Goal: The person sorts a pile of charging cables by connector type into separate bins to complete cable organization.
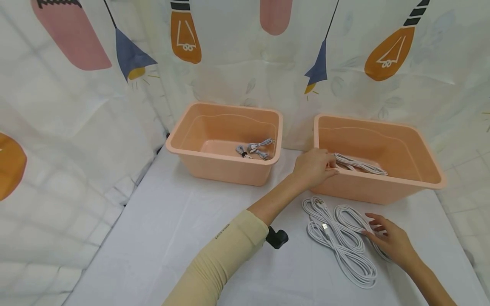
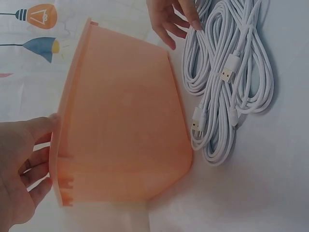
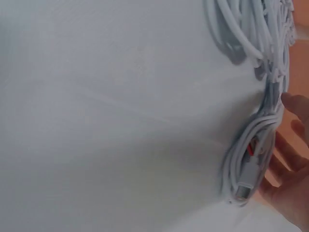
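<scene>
So, the spatial bit I reckon any move from here hinges on: the white coil (image 1: pixel 357 219) is right at the fingertips of the right hand (image 1: pixel 396 244), off their left side. Its long axis runs on a slant, from just in front of the right-hand bin (image 1: pixel 371 189) back toward the person and out to the right. The right hand is clearly the nearer one; the left hand (image 1: pixel 311 168) is up and to the left of the coil, at the bin's near left corner.

Grip check: the right hand's grip looks loose — fingers spread with gaps, fingertips at the coil and seemingly touching it, but not wrapped round it as far as I can tell. The left hand's grip is a pinch on the bin's rim, thumb and fingers on the edge.

The coil is on the tabletop (image 1: pixel 172 221), right up against a pair of bigger white bundles (image 1: pixel 344 238) on its left, with a USB plug (image 1: pixel 325 226) showing on top of those. Inside the right-hand bin there's another bundled white cable (image 1: pixel 360 163); the left-hand bin (image 1: pixel 226 168) has some short greyish cables (image 1: pixel 262 155) toward its right end.
</scene>
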`<state>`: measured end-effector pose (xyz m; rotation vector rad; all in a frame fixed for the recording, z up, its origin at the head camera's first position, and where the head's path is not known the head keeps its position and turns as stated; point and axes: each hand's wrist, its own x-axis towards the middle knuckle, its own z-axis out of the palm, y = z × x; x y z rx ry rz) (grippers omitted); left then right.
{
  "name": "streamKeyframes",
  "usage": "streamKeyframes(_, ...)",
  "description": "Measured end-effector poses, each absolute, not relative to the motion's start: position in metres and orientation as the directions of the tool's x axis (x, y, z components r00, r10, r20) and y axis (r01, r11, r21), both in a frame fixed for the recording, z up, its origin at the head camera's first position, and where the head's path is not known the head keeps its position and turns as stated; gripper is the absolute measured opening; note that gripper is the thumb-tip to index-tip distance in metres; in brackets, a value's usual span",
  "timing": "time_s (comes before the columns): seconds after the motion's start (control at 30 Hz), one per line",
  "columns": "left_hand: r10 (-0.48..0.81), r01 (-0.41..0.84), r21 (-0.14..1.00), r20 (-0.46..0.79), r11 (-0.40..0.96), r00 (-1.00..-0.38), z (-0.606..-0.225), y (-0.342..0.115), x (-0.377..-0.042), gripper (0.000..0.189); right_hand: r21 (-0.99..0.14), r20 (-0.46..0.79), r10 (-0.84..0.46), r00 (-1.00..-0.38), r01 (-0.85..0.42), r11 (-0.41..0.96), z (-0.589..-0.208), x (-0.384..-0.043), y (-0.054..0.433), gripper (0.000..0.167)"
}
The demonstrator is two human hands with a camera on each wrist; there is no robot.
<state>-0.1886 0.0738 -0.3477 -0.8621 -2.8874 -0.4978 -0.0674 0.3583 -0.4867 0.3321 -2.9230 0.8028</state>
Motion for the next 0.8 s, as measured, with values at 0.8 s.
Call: streamKeyframes(0.8,0.518,0.544,0.278,0.168,0.792,-0.839,-0.347,0.074,-0.188,0.022,-0.446,0.169,-0.253,-0.953,-0.303,0.842,-0.498,-0.069,0.364,0.051)
